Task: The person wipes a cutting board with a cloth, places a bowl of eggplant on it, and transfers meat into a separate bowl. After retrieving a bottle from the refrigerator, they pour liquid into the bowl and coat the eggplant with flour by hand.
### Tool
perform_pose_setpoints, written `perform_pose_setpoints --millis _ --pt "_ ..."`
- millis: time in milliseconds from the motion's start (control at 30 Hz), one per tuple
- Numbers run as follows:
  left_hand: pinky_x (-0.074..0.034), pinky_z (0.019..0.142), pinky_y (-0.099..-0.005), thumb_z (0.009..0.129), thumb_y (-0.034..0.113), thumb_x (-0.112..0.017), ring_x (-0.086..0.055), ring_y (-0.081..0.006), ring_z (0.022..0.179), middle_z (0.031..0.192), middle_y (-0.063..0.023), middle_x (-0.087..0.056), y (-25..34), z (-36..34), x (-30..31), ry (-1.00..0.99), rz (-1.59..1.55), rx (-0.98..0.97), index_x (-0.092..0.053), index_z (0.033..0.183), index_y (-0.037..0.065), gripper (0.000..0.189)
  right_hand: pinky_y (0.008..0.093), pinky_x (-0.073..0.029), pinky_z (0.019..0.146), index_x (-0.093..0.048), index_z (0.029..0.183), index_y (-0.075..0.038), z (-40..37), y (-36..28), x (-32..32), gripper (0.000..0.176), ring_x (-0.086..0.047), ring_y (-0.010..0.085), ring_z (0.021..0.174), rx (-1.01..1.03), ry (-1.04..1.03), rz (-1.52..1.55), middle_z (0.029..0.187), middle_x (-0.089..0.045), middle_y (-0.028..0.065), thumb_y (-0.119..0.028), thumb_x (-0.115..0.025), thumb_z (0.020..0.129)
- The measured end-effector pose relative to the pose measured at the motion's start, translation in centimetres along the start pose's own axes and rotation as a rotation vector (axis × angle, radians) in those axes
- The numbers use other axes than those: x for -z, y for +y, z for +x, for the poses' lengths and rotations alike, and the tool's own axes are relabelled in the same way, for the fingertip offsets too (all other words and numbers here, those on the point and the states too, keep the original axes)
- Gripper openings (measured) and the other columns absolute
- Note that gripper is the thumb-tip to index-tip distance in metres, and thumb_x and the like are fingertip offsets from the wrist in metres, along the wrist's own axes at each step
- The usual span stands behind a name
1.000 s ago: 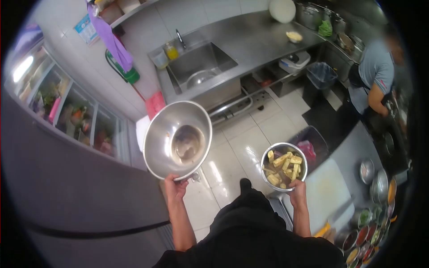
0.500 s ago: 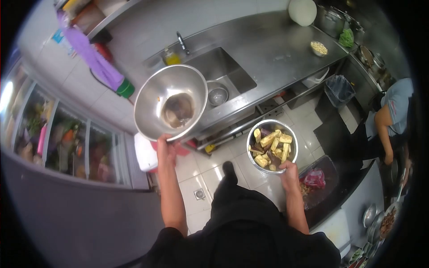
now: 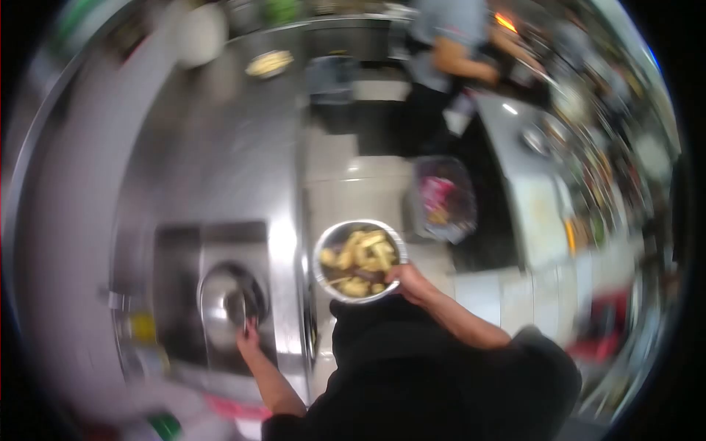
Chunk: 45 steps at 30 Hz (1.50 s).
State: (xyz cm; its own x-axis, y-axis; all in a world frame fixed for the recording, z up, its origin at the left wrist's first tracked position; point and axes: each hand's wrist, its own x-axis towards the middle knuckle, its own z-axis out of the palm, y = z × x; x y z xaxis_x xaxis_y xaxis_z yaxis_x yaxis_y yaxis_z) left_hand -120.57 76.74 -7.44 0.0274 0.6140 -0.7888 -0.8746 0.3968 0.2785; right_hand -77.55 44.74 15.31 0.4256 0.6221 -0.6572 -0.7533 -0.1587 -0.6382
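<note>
My right hand [image 3: 409, 283] grips the rim of a round metal bowl [image 3: 319, 275] in front of my body. Cut eggplant pieces [image 3: 360, 253], pale yellow with some purple skin, fill it. Over the sink [image 3: 180, 268] at the left, my left hand [image 3: 248, 334] is closed on the rim of a larger steel mixing bowl [image 3: 217, 305]. That bowl looks tilted, and blur hides what is inside it. Its outline overlaps a darker round shape in the sink.
A steel counter [image 3: 213, 162] runs ahead from the sink, with a bowl of pale pieces [image 3: 270, 64] on it. A lined bin [image 3: 331, 79] and a plastic tub [image 3: 445, 198] stand right of it. A co-worker [image 3: 452, 37] works near a flame [image 3: 506, 22].
My view has swung right. The large bowl has gone from beside the counter to over the sink in my left hand. The eggplant bowl stays in my right hand, nearer my body.
</note>
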Motion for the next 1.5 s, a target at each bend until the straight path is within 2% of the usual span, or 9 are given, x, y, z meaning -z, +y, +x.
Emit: perform_pose_setpoints --millis 33,233,367,433,567,867,1067,1300,1500 --pt "-0.053 0.096 -0.0460 0.087 -0.001 -0.046 -0.042 -0.0441 0.125 0.135 -0.0276 -0.041 1.9 2.9 0.2 -0.067 -0.091 0.287 -0.041 0.129 -0.012 0.043 0.0407 -0.057 0.070 -0.045 0.122 0.010 0.7 0.5 -1.0 0.053 -0.063 0.0292 0.084 0.028 0.026 0.016 0.103 -0.058 0.0189 0.003 -0.052 0.069" --pt "-0.056 0.083 -0.0380 0.091 0.042 -0.058 -0.060 -0.0327 0.105 0.115 -0.0212 -0.060 1.9 7.3 -5.4 0.042 0.448 0.509 -0.056 0.116 -0.007 0.055 0.0314 -0.051 0.054 -0.051 0.113 0.010 -0.5 2.8 -2.7 0.044 -0.060 0.0230 0.069 0.120 0.273 0.158 0.090 -0.059 0.0151 0.003 -0.052 0.069" --pt "-0.055 0.067 -0.0345 0.090 0.042 -0.059 -0.065 -0.0260 0.086 0.103 -0.0167 -0.064 -1.6 -1.2 -14.4 -0.073 1.026 0.006 -0.052 0.117 -0.006 0.056 0.0354 -0.047 0.056 -0.053 0.110 0.005 -2.8 3.4 0.0 0.044 -0.057 0.0244 0.072 0.110 0.373 0.208 0.086 -0.057 0.0126 -0.004 -0.054 0.067" --pt "-0.052 0.064 -0.0323 0.087 0.028 -0.061 -0.064 -0.0239 0.084 0.101 -0.0148 -0.064 -2.9 -2.8 -17.6 -0.277 1.422 -0.555 -0.055 0.113 -0.003 0.041 0.0370 -0.050 0.057 -0.053 0.110 0.006 -3.7 4.1 1.9 0.044 -0.058 0.0245 0.071 0.140 0.363 0.319 0.086 -0.057 0.0133 -0.003 -0.054 0.067" --pt "-0.050 0.059 -0.0294 0.080 0.008 -0.061 -0.063 -0.0199 0.082 0.098 -0.0114 -0.064 -15.9 -14.7 -24.3 -0.668 1.650 -0.807 -0.062 0.100 0.003 0.020 0.0372 -0.053 0.057 -0.052 0.110 0.007 -6.9 4.5 7.2 0.042 -0.061 0.0247 0.069 0.189 0.418 0.475 0.086 -0.057 0.0137 0.000 -0.052 0.068" --pt "-0.050 0.066 -0.0275 0.086 0.012 -0.064 -0.064 -0.0144 0.077 0.086 -0.0076 -0.068 -50.2 -32.8 -8.0 -1.580 2.115 0.163 -0.065 0.094 0.001 0.013 0.0319 -0.051 0.052 -0.053 0.110 0.009 -17.6 9.0 26.6 0.045 -0.061 0.0233 0.068 0.414 0.717 0.641 0.089 -0.061 0.0140 0.002 -0.052 0.065" --pt "-0.050 0.071 -0.0329 0.082 0.022 -0.067 -0.064 -0.0200 0.076 0.087 -0.0132 -0.069 -62.4 -39.0 0.2 -1.860 2.302 0.176 -0.067 0.096 0.002 0.025 0.0363 -0.055 0.059 -0.050 0.111 0.010 -25.3 9.9 36.6 0.049 -0.063 0.0269 0.078 0.533 0.967 0.786 0.097 -0.060 0.0164 0.003 -0.049 0.063" --pt "-0.050 0.070 -0.0303 0.082 0.015 -0.066 -0.063 -0.0176 0.075 0.083 -0.0114 -0.069 -72.1 -39.4 0.6 -1.833 2.149 -0.001 -0.066 0.093 0.000 0.019 0.0401 -0.055 0.069 -0.049 0.115 0.009 -26.9 8.7 45.3 0.048 -0.063 0.0271 0.085 0.579 0.938 0.902 0.102 -0.058 0.0155 0.002 -0.049 0.068" --pt "-0.048 0.061 -0.0243 0.088 0.015 -0.063 -0.065 -0.0139 0.075 0.084 -0.0066 -0.068 -81.1 -43.4 1.0 -1.581 2.078 0.220 -0.063 0.095 0.002 0.014 0.0342 -0.052 0.059 -0.053 0.108 0.008 -23.0 6.0 55.8 0.041 -0.060 0.0229 0.076 0.490 0.839 0.792 0.094 -0.060 0.0144 0.003 -0.051 0.068"
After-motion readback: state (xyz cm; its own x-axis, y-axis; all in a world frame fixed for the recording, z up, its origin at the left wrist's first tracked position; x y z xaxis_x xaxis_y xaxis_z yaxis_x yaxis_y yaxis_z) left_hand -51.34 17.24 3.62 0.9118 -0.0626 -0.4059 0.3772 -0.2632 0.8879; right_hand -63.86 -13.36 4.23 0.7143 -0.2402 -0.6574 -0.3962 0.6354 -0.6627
